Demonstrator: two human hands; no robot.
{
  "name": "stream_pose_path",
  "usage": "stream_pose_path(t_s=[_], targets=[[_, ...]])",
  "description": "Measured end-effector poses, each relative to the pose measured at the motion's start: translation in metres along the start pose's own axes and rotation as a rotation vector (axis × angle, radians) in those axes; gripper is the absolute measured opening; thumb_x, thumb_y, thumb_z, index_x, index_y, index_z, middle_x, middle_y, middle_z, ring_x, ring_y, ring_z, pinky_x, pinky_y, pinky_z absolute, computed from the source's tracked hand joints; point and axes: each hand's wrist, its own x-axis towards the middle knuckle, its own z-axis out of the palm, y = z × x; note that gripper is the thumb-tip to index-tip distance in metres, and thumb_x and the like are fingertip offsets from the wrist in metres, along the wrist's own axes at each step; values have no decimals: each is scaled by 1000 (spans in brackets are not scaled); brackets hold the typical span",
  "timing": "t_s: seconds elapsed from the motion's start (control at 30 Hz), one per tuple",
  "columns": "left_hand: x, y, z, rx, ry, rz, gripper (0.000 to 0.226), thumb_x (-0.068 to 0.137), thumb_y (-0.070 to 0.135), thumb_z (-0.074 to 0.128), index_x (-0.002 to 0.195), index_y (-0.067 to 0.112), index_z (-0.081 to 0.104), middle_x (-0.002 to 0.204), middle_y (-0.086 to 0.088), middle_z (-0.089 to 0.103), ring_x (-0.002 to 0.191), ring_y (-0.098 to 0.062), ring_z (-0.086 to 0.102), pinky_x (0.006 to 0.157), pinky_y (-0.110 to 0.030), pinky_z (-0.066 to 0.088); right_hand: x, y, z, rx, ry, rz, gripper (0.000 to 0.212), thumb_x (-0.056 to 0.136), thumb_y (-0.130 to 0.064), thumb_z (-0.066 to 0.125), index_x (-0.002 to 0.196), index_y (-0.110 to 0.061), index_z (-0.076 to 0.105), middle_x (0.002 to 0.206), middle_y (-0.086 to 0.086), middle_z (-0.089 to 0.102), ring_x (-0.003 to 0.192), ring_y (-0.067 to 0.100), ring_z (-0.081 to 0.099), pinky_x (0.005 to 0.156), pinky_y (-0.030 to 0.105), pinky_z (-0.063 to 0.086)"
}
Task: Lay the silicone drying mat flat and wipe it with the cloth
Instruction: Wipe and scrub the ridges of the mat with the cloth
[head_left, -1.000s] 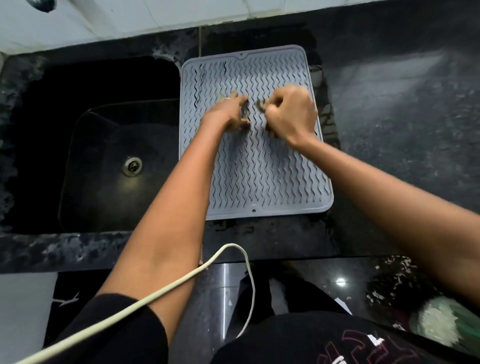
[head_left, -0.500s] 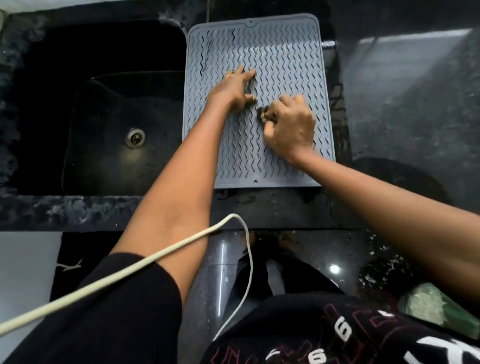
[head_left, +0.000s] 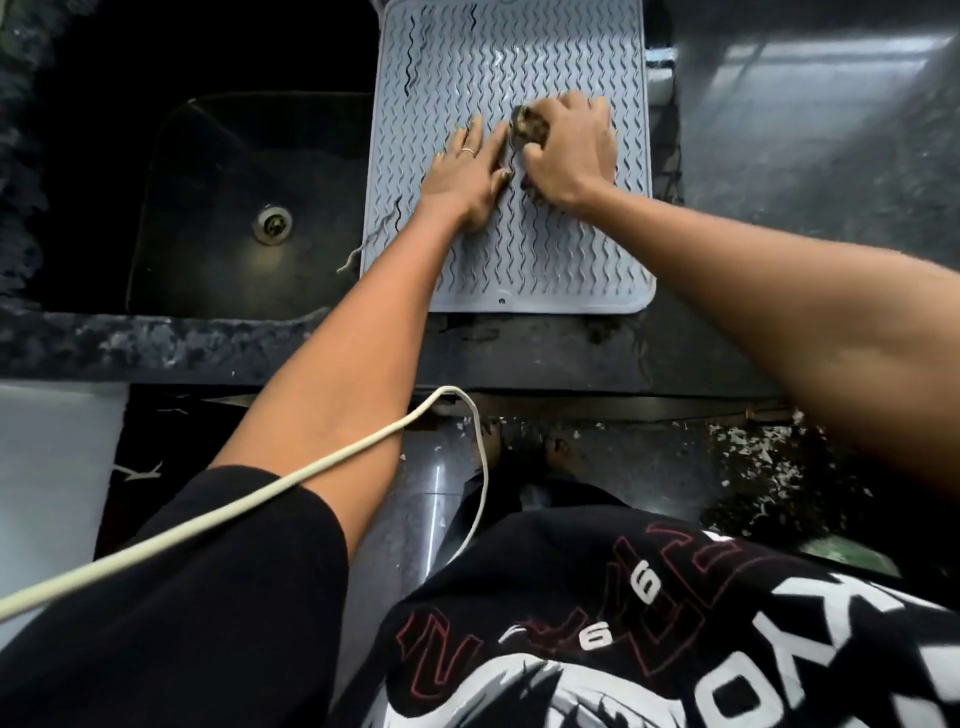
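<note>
**Grey silicone mat flat beside sink; wiping in progress, slip risks noted**

Black sink basin (head_left: 249, 208) at far left, drain visible. A pale loose thread (head_left: 358, 249) hangs off the mat's left edge over the basin.

Silicone drying mat (head_left: 519, 260) lies flat on the dark stone surface (head_left: 805, 156), its left edge at the sink rim, wavy ribs up.

Left hand (head_left: 462, 166): open, palm down, fingers spread, pressing the mat. Grips nothing.

Right hand (head_left: 571, 150): closed around a dark bunched cloth (head_left: 527, 127), held against the ribs just beside the left fingertips.

Judged risks:
- Mat sits at the basin edge; if the left hand lifts, a hard stroke could drag or buckle the mat toward the sink.
- Cloth is wadded small, so each pass covers little; far corners may get missed.
- Cloth may snag on ribs.
- White cable (head_left: 311, 467) crossing the left forearm could catch the arm.
</note>
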Motion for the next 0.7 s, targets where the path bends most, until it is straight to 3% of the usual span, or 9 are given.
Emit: stream_pose_path(t_s=[0.13,0.23,0.4,0.5,0.57,0.7], targets=[[-4,-1,0,-2,-20,0,56,104,28,29,154,21,2,162,-6,-6,150,-24,-5,122,-44,5,-23,1,3,-155,8,-95,24,81,-15,54,102,-10,64,109,7,61,102,24,48,77,29,42],[-5,1,-2,-14,-14,3,56,104,27,29,154,20,4,162,-7,-5,150,-25,-5,122,-44,4,-84,9,-2,-119,61,-216,18,75,-14,51,86,-7,64,93,10,64,86,24,51,62,27,34],[-7,0,-2,-20,-7,7,57,104,28,31,154,20,5,162,-8,-3,150,-25,-3,122,-45,6,-161,14,-16,-60,46,-361,10,64,-10,58,69,-3,64,72,12,62,70,31,57,49,29,40],[-9,1,-2,-24,-3,7,56,104,28,30,154,21,6,162,-7,-2,150,-25,-3,122,-44,5,-155,10,-21,-9,-34,-275,16,68,-14,57,72,-6,70,73,8,63,75,29,57,55,27,36],[-8,1,-3,-15,-3,12,56,104,28,31,154,20,6,162,-8,-2,150,-25,-2,122,-43,6,-139,11,-25,79,-90,-203,24,69,-21,53,77,-12,74,77,6,66,81,27,59,61,30,40],[-5,1,-5,-7,44,-8,57,101,29,40,153,24,17,162,-3,9,150,-23,9,119,-43,18,-92,10,-30,212,-21,-161,21,77,-19,55,84,-14,74,82,5,67,79,18,55,64,29,40]])
